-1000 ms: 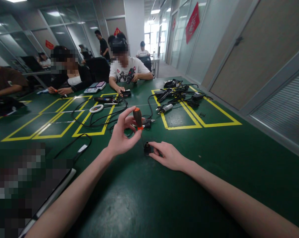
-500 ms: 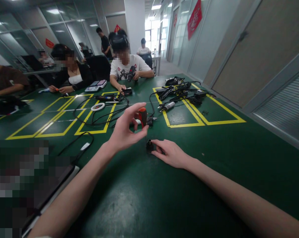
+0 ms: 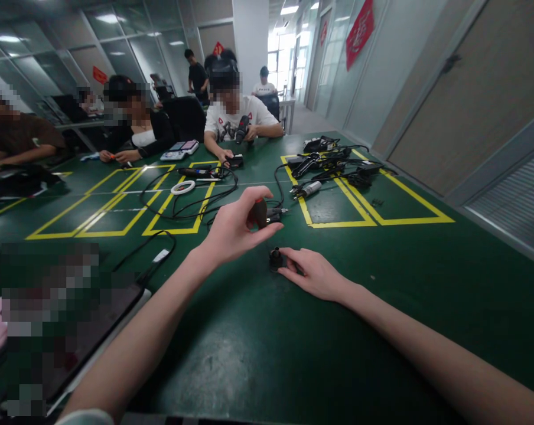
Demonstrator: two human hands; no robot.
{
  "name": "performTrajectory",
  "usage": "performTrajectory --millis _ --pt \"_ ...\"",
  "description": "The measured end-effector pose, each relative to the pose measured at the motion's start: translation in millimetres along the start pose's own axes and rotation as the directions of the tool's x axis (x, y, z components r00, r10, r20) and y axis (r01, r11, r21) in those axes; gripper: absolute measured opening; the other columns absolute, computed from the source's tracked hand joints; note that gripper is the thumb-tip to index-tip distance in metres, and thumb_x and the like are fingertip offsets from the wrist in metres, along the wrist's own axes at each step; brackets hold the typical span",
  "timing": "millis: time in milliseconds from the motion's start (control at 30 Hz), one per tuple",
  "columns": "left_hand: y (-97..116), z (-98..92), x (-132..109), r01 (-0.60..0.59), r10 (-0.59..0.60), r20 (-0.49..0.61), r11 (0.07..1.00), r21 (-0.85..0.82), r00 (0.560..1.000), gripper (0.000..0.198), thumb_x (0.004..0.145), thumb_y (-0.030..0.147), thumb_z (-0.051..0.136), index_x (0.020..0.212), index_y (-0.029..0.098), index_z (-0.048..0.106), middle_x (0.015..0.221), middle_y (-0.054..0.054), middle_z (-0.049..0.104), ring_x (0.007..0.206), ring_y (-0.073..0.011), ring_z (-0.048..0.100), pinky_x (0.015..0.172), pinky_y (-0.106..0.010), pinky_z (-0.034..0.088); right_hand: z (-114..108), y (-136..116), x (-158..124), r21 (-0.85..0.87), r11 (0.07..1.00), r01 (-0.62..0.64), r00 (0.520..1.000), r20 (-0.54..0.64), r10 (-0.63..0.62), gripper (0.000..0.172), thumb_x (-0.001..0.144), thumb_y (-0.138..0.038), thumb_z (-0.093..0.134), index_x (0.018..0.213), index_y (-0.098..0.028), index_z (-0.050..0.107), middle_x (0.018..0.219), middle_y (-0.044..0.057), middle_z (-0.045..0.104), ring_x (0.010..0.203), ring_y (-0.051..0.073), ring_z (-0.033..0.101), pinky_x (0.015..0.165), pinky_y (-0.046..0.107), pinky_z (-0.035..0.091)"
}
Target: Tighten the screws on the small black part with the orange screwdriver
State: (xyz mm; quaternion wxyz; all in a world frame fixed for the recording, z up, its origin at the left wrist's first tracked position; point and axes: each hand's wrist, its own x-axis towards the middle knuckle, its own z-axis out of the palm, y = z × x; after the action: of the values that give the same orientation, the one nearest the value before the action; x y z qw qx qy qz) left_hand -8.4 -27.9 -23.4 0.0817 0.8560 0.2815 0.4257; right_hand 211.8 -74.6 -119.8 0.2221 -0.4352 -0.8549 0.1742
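My left hand (image 3: 231, 227) is raised just above the table, thumb and fingers curled round the dark and red handle of a screwdriver (image 3: 261, 213). Its shaft cannot be made out. Below and slightly right of that handle, a small black part with a short upright tube (image 3: 275, 260) stands on the green tabletop. My right hand (image 3: 313, 273) rests on the table and grips this part from the right between thumb and index finger.
Tangled black cables and tools (image 3: 320, 165) lie beyond my hands inside yellow tape outlines. A white ring (image 3: 182, 187) lies to the left. Across the table a person (image 3: 244, 121) holds a power drill (image 3: 242, 128). A dark, partly blurred object (image 3: 111, 336) lies near left.
The view has turned slightly left. In my left hand the screwdriver's handle has tilted, showing less red, and its shaft no longer shows. My right hand keeps its grip on the black part.
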Motion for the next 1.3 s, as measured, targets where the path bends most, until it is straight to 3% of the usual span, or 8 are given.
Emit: performTrajectory --millis 300,433,500,600,733,900,1133,1300 --pt "-25.3 -8.9 5.8 0.244 -0.257 -0.229 0.966 -0.085 0.939 0.026 0.085 0.024 0.070 0.106 0.022 0.054 0.072 0.007 0.047 0.059 -0.0089 0.046 0.055 -0.021 0.037 -1.3 -4.2 3.3 0.020 0.999 -0.037 0.999 0.026 0.036 0.029 0.099 -0.031 0.064 0.126 -0.019 0.064 0.075 0.000 0.067 0.068 0.020 0.062 0.069 0.031 0.042" --pt "-52.3 -4.0 -2.8 0.408 -0.397 0.182 0.913 -0.023 0.899 0.015 0.083 0.023 0.063 0.097 0.020 0.058 0.068 0.006 0.049 0.057 -0.0113 0.048 0.055 -0.023 0.038 -1.5 -2.8 4.3 0.063 0.997 -0.045 0.999 0.032 0.043 0.025 0.099 -0.029 0.064 0.123 -0.019 0.064 0.075 -0.001 0.065 0.068 0.018 0.060 0.068 0.030 0.042" --pt "-58.9 7.7 -12.2 0.356 -0.379 0.382 0.925 0.133 0.843 0.022 0.082 0.023 0.062 0.103 0.019 0.063 0.070 0.004 0.056 0.060 -0.0136 0.053 0.058 -0.024 0.039 -2.1 -1.3 4.2 0.111 0.993 -0.030 0.999 0.015 0.029 0.019 0.099 -0.029 0.063 0.116 -0.019 0.064 0.077 -0.001 0.063 0.070 0.018 0.059 0.069 0.030 0.044" --pt "-59.0 31.4 -27.8 0.232 -0.372 0.502 0.919 0.319 0.781 0.041 0.085 0.031 0.064 0.126 0.021 0.065 0.073 0.001 0.064 0.063 -0.0176 0.060 0.060 -0.026 0.040 -3.5 0.9 3.2 0.179 0.983 0.040 0.998 -0.061 -0.029 0.013 0.099 -0.030 0.063 0.106 -0.019 0.063 0.095 0.006 0.065 0.087 0.021 0.060 0.077 0.033 0.050" --pt "-54.2 52.7 -42.4 0.165 -0.288 0.474 0.944 0.285 0.832 0.032 0.091 0.034 0.059 0.118 0.023 0.073 0.078 -0.001 0.072 0.069 -0.0183 0.066 0.065 -0.026 0.045 -3.8 4.3 1.6 0.384 0.923 -0.004 0.994 -0.101 0.046 0.019 0.099 -0.034 0.060 0.111 -0.021 0.061 0.112 0.009 0.065 0.091 0.021 0.060 0.080 0.035 0.054" --pt "-54.2 55.1 -49.3 0.016 -0.086 0.344 0.980 0.201 0.935 0.032 0.095 0.032 0.056 0.118 0.020 0.074 0.098 -0.006 0.070 0.078 -0.0172 0.067 0.068 -0.027 0.051 -3.2 11.3 4.0 0.713 0.690 -0.127 0.979 -0.021 0.202 0.033 0.098 -0.045 0.055 0.119 -0.020 0.060 0.099 0.006 0.069 0.090 0.021 0.065 0.079 0.034 0.056" --pt "-44.1 63.4 -50.0 -0.167 0.132 0.195 0.971 0.173 0.972 0.023 0.098 0.027 0.051 0.107 0.017 0.070 0.089 -0.007 0.070 0.079 -0.0178 0.066 0.070 -0.029 0.053 -10.0 15.6 6.2 0.733 0.657 -0.174 0.952 -0.047 0.303 0.038 0.100 -0.047 0.046 0.115 -0.018 0.066 0.077 0.001 0.059 0.069 0.017 0.052 0.066 0.031 0.046" --pt "-40.4 64.5 -51.6 -0.145 0.122 0.136 0.973 0.180 0.983 0.015 0.093 0.029 0.054 0.083 0.019 0.059 0.076 -0.004 0.063 0.069 -0.0173 0.059 0.063 -0.029 0.047 -11.3 10.8 4.6 0.742 0.635 -0.214 0.934 -0.035 0.356 0.038 0.094 -0.049 0.052 0.117 -0.021 0.061 0.073 -0.003 0.051 0.063 0.015 0.046 0.061 0.028 0.042"
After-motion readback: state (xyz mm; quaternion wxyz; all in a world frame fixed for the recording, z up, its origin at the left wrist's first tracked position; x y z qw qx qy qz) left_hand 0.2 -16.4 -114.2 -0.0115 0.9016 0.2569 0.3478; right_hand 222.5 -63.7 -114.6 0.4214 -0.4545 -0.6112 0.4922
